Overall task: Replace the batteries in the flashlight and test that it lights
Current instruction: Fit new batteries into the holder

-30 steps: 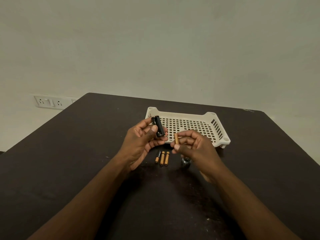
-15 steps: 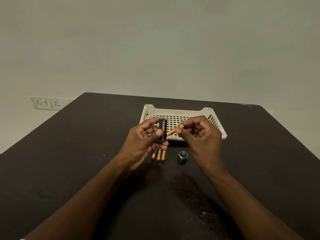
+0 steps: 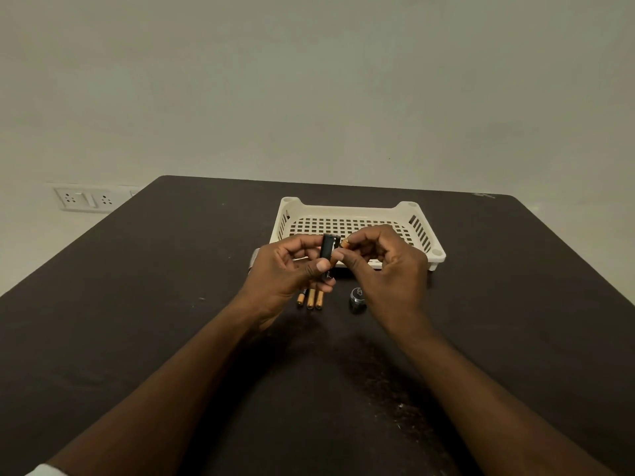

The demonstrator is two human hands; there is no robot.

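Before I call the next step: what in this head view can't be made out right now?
- Battery in right hand: mostly covered by fingers; polarity unreadable.
- Black holder in left hand: slots face away; whether anything is loaded is unseen.
- Three table batteries: far ends hidden under the left hand.
- Cap: too small for detail.

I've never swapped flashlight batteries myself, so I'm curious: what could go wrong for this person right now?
The right hand pinches a battery against the black holder gripped in the left hand, both in mid-air; a slip could drop it. Which end leads is too small to read, so it might go in reversed. Three loose batteries and the end cap lie just below the hands and could be knocked or mixed up.
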